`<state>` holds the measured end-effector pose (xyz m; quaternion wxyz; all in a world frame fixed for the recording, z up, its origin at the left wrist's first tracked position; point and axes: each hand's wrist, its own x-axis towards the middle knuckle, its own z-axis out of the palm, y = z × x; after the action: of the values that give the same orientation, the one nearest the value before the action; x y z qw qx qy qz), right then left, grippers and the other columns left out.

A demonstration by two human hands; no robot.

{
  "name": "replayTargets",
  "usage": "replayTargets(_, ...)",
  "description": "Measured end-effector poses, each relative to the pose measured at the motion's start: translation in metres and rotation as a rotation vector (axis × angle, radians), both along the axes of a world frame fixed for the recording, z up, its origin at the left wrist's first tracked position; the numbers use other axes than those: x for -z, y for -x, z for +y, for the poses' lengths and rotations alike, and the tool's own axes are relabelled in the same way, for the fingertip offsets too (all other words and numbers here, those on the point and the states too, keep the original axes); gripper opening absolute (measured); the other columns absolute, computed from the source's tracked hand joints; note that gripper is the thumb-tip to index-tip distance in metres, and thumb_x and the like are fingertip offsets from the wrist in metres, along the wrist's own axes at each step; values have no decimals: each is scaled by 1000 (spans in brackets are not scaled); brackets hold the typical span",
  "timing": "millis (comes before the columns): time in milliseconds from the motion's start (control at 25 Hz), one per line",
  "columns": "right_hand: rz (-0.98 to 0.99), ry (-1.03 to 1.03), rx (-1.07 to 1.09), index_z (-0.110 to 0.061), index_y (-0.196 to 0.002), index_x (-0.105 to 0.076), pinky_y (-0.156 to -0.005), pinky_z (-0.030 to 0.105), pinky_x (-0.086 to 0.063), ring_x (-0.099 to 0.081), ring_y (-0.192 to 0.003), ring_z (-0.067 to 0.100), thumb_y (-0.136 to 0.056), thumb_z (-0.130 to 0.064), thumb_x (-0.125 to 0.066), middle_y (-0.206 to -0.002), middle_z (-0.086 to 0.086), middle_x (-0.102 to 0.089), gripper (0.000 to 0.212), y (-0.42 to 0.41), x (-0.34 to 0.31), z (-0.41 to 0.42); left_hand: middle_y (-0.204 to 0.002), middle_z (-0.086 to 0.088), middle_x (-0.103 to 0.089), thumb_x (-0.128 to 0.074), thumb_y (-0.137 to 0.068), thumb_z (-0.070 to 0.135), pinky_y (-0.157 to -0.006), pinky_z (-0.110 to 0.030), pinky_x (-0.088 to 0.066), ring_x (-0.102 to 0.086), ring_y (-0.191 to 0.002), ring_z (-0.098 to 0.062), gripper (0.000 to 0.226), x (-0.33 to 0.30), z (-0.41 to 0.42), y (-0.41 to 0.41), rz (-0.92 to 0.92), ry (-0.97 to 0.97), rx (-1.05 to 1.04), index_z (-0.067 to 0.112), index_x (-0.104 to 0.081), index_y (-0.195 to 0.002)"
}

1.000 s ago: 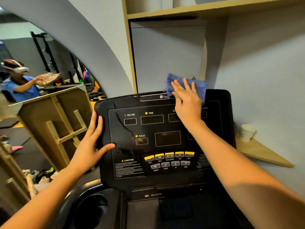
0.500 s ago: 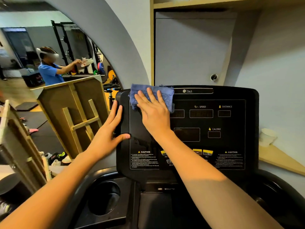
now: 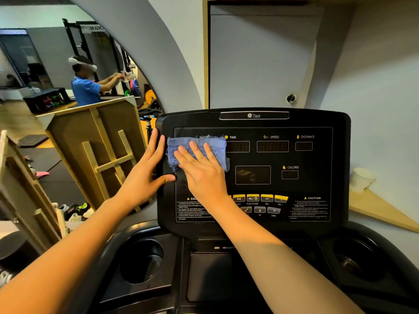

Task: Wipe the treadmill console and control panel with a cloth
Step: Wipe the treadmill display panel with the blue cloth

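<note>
The black treadmill console (image 3: 317, 120) stands upright in front of me, with its control panel (image 3: 317, 184) of dark displays and yellow buttons (image 3: 266, 197). A folded blue cloth (image 3: 217, 146) lies flat on the panel's upper left, over the incline display. My right hand (image 3: 201, 175) presses on the cloth with its fingers spread flat. My left hand (image 3: 145, 177) grips the console's left edge, thumb on the front face. The cloth and hand hide the left displays.
Two cup holders (image 3: 141, 260) (image 3: 360, 261) sit below the console. A white paper cup (image 3: 361, 179) stands on a wooden shelf (image 3: 385, 211) at the right. Wooden frames (image 3: 95, 150) lean at the left. A person in blue (image 3: 86, 87) stands in the gym behind.
My right hand slid the cloth from the console's top right edge leftward, then down onto the panel's upper left. My left hand stayed on the left edge.
</note>
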<state>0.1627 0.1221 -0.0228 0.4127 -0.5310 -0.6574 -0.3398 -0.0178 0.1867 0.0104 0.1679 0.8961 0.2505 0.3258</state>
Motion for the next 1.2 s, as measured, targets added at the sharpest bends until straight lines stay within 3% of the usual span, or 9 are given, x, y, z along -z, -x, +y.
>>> replayTargets(240,9,50,-10,-12,-130,-61,-114,48,-29,-44,-135,23,-91,-8,-61,-136,4,-58,39,10,34,-19,-163,16,20,-72,-80,27,-114,-29,-32,-3,-152,-14,105,-5,-2,3,33,9,31,26,0,-157)
replayTargets(480,-10,128,-14,-13,-133,-58,-114,48,-30,-42,-137,22,-91,-6,-59,-139,2,-57,43,19,65,-39,-162,16,23,-77,-79,13,-114,-40,-38,-1,-153,-15,112,-10,0,10,99,36,66,29,2,-157)
replayTargets(600,-44,212,-13,-14,-134,-57,-116,45,-26,-40,-138,21,-91,-8,-56,-140,1,-55,43,22,82,-53,-162,16,24,-77,-78,19,-112,-34,-38,-2,-153,-17,112,-11,-3,9,98,29,63,30,2,-156)
replayTargets(840,-193,398,30,-21,-137,-53,-121,42,-12,-35,-141,19,-92,-15,-41,-144,-4,-51,47,26,111,-83,-162,18,24,-80,-76,11,-115,-47,-37,0,-153,-19,117,-11,-3,10,108,36,39,33,3,-156)
replayTargets(1040,-222,449,5,-23,-133,-57,-117,42,-23,-44,-135,16,-82,-20,-67,-139,-6,-56,52,16,110,-100,-162,17,24,-79,-77,10,-116,-45,-34,4,-153,-16,116,-12,-4,10,105,55,47,32,3,-156)
replayTargets(1200,-201,439,8,-23,-128,-62,-116,39,-27,-49,-130,13,-80,-22,-72,-133,-6,-61,50,3,111,-117,-161,20,25,-78,-77,10,-116,-49,-33,5,-153,-15,116,-12,-6,9,111,66,39,33,4,-156)
